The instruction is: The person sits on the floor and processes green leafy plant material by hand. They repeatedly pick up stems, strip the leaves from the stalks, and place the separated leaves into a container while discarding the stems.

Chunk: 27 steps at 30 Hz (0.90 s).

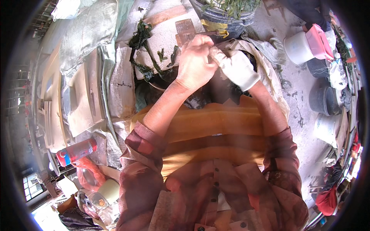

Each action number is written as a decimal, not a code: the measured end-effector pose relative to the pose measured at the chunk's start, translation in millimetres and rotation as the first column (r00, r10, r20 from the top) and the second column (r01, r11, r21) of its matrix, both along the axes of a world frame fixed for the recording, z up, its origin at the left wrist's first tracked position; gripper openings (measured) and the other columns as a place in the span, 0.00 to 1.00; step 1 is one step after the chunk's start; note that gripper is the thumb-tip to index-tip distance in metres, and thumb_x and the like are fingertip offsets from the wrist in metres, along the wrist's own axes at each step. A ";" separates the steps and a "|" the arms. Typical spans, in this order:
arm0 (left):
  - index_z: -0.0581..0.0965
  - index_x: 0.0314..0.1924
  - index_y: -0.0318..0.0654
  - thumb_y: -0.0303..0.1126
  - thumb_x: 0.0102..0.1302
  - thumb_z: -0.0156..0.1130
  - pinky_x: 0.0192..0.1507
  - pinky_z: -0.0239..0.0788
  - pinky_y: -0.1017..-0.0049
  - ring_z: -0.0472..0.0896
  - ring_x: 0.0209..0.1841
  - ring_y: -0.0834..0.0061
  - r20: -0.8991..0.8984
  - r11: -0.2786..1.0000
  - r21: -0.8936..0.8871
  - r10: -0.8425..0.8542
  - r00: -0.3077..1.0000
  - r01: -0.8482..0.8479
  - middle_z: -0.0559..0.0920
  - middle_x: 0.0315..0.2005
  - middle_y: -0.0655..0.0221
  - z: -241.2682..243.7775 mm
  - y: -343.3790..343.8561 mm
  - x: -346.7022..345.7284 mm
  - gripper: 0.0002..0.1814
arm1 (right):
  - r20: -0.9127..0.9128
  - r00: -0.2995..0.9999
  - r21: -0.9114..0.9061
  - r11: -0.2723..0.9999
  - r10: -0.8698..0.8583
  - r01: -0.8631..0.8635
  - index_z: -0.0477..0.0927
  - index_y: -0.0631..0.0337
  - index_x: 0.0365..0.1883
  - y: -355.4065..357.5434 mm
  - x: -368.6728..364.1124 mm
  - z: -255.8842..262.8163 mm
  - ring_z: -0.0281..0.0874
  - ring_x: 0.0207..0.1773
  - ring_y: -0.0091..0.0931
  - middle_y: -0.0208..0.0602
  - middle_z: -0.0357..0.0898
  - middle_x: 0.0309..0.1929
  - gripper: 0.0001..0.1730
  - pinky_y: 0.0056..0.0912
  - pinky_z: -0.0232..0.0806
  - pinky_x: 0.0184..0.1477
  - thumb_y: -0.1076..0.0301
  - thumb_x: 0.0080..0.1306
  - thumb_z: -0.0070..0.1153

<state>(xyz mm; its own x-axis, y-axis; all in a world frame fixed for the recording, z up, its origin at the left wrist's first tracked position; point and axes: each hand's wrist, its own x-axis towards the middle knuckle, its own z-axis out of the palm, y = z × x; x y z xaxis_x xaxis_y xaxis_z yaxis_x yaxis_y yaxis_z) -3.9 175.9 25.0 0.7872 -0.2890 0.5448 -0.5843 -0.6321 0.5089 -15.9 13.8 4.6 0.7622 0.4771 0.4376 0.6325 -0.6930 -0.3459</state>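
My bare left hand [198, 62] and my right hand [235, 68], which wears a white knit glove, meet in front of me. Their fingertips come together at the glove's finger end; whether anything small is pinched there I cannot tell. Just beyond my left hand, a rusty metal block [185, 30] with a rod rests on a pale foam board [164, 34]. Dark green seaweed [141, 34] trails over the board's left side and down its near edge. An orange-brown apron [214, 118] covers my lap.
A dark tub [228, 20] heaped with green seaweed stands beyond my hands. At right are a white bucket [297, 49], a pink basket [319, 43] and a dark bucket [321, 99]. Wooden boards [83, 101], a woven sack [89, 37] and a red bottle [78, 151] lie left. A person's dark-clothed legs show top right.
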 end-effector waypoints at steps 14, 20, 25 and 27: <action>0.77 0.41 0.36 0.35 0.61 0.63 0.55 0.65 0.69 0.78 0.44 0.71 -0.616 0.722 -0.669 -0.407 0.674 -0.176 0.79 0.38 0.66 5.0 34.8 16.9 0.12 | -0.808 0.536 0.554 0.621 0.243 0.555 0.84 0.61 0.34 -17.7 3.6 33.8 0.63 0.16 0.13 0.23 0.71 0.16 0.12 0.17 0.54 0.17 0.60 0.62 0.59; 0.70 0.57 0.38 0.42 0.60 0.62 0.56 0.65 0.66 0.73 0.51 0.62 0.026 0.904 0.393 -0.195 0.980 0.169 0.77 0.45 0.59 31.1 20.1 2.6 0.28 | -0.726 0.648 0.573 0.725 0.232 0.382 0.83 0.61 0.37 -15.1 10.4 11.4 0.68 0.21 0.15 0.26 0.76 0.22 0.12 0.17 0.59 0.19 0.62 0.62 0.58; 0.73 0.46 0.39 0.36 0.62 0.58 0.48 0.67 0.63 0.76 0.44 0.57 -0.172 0.859 0.438 -0.209 0.963 0.265 0.78 0.36 0.61 20.0 35.1 7.8 0.15 | -0.820 0.544 0.319 0.932 0.180 0.173 0.83 0.57 0.38 -13.5 4.7 55.6 0.75 0.24 0.17 0.32 0.80 0.26 0.16 0.18 0.66 0.24 0.55 0.61 0.55; 0.73 0.39 0.38 0.35 0.62 0.56 0.45 0.68 0.63 0.77 0.42 0.57 -0.131 0.881 0.415 -0.188 0.973 0.226 0.78 0.34 0.61 14.7 43.8 11.9 0.10 | -0.807 0.588 0.222 0.950 0.052 0.221 0.83 0.58 0.34 -20.9 11.8 45.3 0.72 0.18 0.18 0.30 0.78 0.21 0.18 0.18 0.65 0.22 0.51 0.61 0.55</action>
<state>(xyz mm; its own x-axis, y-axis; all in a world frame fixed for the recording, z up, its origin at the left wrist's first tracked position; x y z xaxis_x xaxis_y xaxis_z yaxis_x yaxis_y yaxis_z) 7.9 219.6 39.6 0.7213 -0.6388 0.2676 -0.6926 -0.6679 0.2724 -4.1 -7.1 49.9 0.8943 0.3574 -0.2694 -0.0501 -0.5182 -0.8538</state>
